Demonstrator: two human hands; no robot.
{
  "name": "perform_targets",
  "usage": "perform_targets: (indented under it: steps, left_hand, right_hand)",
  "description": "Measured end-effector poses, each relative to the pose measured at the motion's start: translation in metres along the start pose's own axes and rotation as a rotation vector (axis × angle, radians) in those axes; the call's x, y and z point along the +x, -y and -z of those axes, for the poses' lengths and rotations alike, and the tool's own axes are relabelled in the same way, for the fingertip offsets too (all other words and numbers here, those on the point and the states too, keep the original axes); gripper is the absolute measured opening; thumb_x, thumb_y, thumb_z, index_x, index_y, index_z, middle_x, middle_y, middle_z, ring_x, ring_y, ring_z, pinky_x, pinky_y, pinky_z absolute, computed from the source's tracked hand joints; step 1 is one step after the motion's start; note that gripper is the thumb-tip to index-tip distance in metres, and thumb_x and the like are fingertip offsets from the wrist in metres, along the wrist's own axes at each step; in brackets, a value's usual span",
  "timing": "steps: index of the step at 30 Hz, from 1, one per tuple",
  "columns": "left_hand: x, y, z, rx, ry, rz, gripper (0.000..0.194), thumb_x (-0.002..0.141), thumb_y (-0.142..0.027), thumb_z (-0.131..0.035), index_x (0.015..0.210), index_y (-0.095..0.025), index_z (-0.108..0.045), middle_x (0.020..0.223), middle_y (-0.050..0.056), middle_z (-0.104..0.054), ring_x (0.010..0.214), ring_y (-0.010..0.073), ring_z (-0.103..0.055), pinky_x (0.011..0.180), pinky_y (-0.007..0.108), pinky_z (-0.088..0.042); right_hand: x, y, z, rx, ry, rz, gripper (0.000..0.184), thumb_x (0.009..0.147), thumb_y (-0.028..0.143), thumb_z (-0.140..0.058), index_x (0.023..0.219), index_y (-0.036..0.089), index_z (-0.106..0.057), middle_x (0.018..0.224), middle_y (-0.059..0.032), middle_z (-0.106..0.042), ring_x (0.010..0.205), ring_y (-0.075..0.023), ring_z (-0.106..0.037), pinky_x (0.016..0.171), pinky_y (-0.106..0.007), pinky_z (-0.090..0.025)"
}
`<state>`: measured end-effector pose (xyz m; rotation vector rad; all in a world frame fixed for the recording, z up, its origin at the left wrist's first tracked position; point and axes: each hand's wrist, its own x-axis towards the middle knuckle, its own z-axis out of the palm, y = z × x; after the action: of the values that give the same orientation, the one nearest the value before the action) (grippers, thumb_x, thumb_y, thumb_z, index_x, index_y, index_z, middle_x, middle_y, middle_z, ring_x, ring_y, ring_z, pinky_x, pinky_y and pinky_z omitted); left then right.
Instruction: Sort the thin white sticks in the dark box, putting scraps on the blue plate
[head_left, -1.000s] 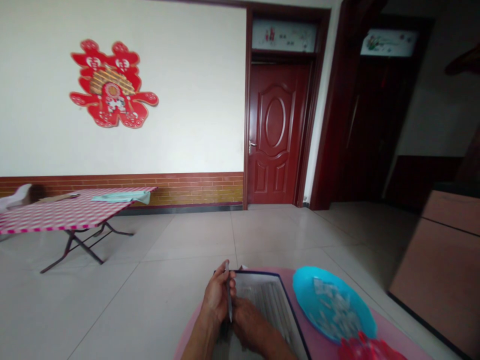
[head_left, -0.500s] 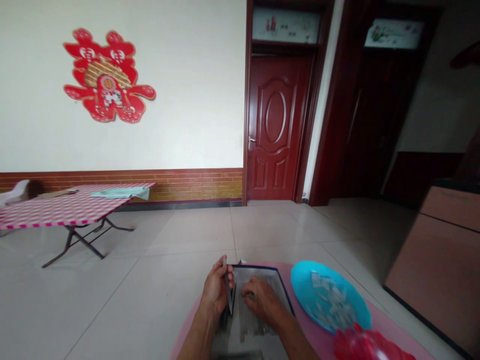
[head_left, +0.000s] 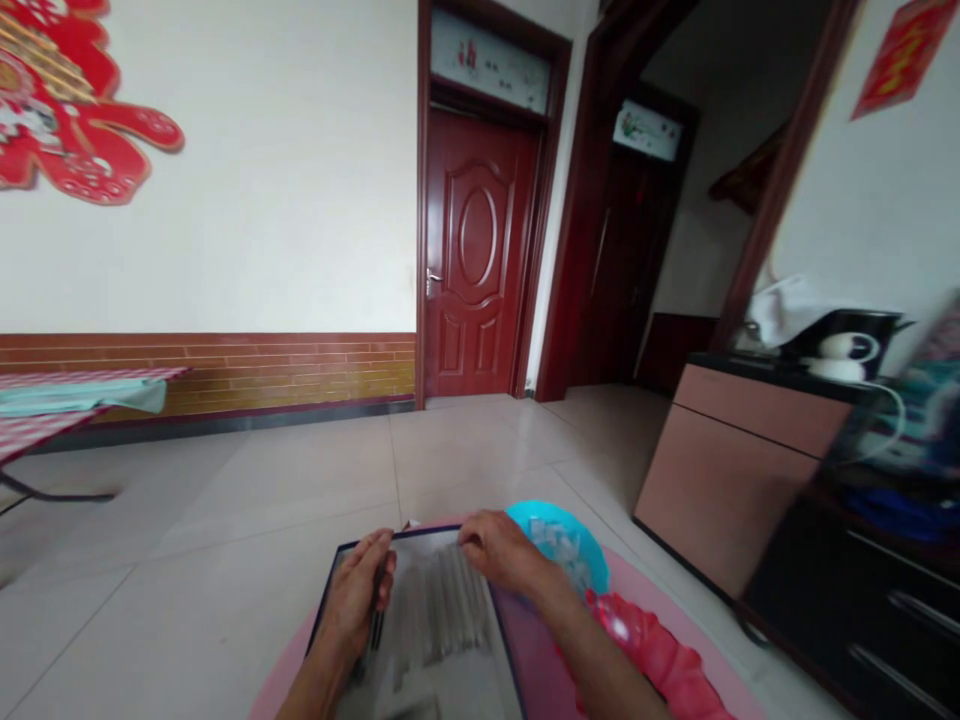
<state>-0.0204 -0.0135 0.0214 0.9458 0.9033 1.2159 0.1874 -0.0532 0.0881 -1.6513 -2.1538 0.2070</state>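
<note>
Your left hand (head_left: 352, 600) closes narrowly on a slim dark tool (head_left: 376, 630), partly hidden; your right hand (head_left: 499, 548) lies open on the far edge of the dark-framed grey ribbed panel (head_left: 442, 620), on the pink mat (head_left: 281, 695). Risk: your right forearm (head_left: 600, 680), crowding the smooth blue plastic plate (head_left: 562, 530), could spill its white chips (head_left: 551, 540) toward the crinkled red plastic (head_left: 645, 650)

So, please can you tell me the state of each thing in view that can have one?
Left hand: closed around a slim dark tool
Right hand: open, resting on the dark-framed board
Dark-framed board: lying flat on a pink mat
Blue plate: holding pale pieces
Red door: shut
</note>
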Motion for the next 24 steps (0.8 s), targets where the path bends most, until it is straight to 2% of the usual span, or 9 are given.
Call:
perform_targets:
  steps: [4, 7, 10, 13, 16, 19, 24]
  left_hand:
    - [-0.004, -0.002, -0.005, 0.133, 0.03, -0.008, 0.037, 0.07, -0.052, -0.067, 0.08, -0.018, -0.058, 0.051, -0.009, -0.047, 0.035, 0.0039, -0.031, 0.033, 0.014, -0.021]
    - [-0.008, -0.005, -0.011, 0.204, 0.039, -0.02, 0.04, 0.067, -0.055, -0.066, 0.075, -0.018, -0.057, 0.048, -0.009, -0.044, 0.034, 0.004, -0.029, 0.032, 0.015, -0.019]
    - [-0.012, -0.009, -0.017, 0.244, 0.045, -0.04, 0.043, 0.066, -0.059, -0.065, 0.072, -0.017, -0.056, 0.045, -0.009, -0.042, 0.034, 0.0042, -0.029, 0.032, 0.015, -0.019]
    - [-0.013, -0.01, -0.019, 0.271, 0.042, -0.03, 0.045, 0.064, -0.061, -0.065, 0.073, -0.017, -0.057, 0.045, -0.009, -0.043, 0.034, 0.0043, -0.03, 0.033, 0.015, -0.021]
    - [-0.013, -0.008, -0.019, 0.288, 0.058, -0.012, 0.047, 0.063, -0.062, -0.065, 0.075, -0.017, -0.058, 0.047, -0.008, -0.046, 0.034, 0.0047, -0.033, 0.033, 0.016, -0.021]
    - [-0.01, -0.004, -0.017, 0.31, 0.088, -0.026, 0.047, 0.063, -0.062, -0.064, 0.076, -0.017, -0.06, 0.049, -0.007, -0.047, 0.034, 0.0049, -0.033, 0.033, 0.016, -0.021]
    - [-0.005, 0.004, -0.015, 0.308, 0.126, -0.006, 0.049, 0.063, -0.057, -0.065, 0.09, -0.016, -0.063, 0.052, -0.007, -0.051, 0.036, 0.0058, -0.037, 0.034, 0.017, -0.024]
  right_hand:
    - [-0.067, -0.036, 0.051, -0.089, -0.017, -0.131, 0.027, 0.069, 0.006, -0.048, 0.072, 0.02, -0.071, 0.074, -0.0023, -0.07, 0.071, -0.0154, -0.059, 0.068, -0.025, -0.039]
    - [-0.124, -0.055, 0.062, -0.111, 0.096, -0.25, 0.028, 0.064, 0.003, -0.047, 0.069, 0.02, -0.07, 0.071, -0.0023, -0.068, 0.067, -0.015, -0.058, 0.061, -0.024, -0.036]
    - [-0.166, -0.068, 0.047, -0.098, 0.235, -0.377, 0.023, 0.065, 0.006, -0.049, 0.065, 0.019, -0.067, 0.067, -0.002, -0.067, 0.064, -0.0155, -0.058, 0.058, -0.024, -0.036]
    - [-0.187, -0.077, 0.024, -0.131, 0.169, -0.386, 0.021, 0.075, 0.014, -0.048, 0.082, 0.021, -0.067, 0.085, -0.0039, -0.069, 0.076, -0.0176, -0.06, 0.068, -0.026, -0.041]
    - [-0.191, -0.085, 0.005, -0.14, 0.126, -0.399, 0.019, 0.079, 0.02, -0.047, 0.082, 0.022, -0.066, 0.088, -0.004, -0.068, 0.08, -0.0187, -0.06, 0.073, -0.028, -0.042]
    - [-0.192, -0.096, -0.011, -0.103, 0.071, -0.393, 0.02, 0.079, 0.019, -0.046, 0.08, 0.022, -0.066, 0.087, -0.0033, -0.068, 0.08, -0.0182, -0.06, 0.074, -0.028, -0.042]
    - [-0.192, -0.111, -0.024, -0.131, -0.012, -0.433, 0.019, 0.073, 0.017, -0.048, 0.069, 0.022, -0.065, 0.076, -0.0037, -0.069, 0.072, -0.019, -0.06, 0.066, -0.028, -0.04]
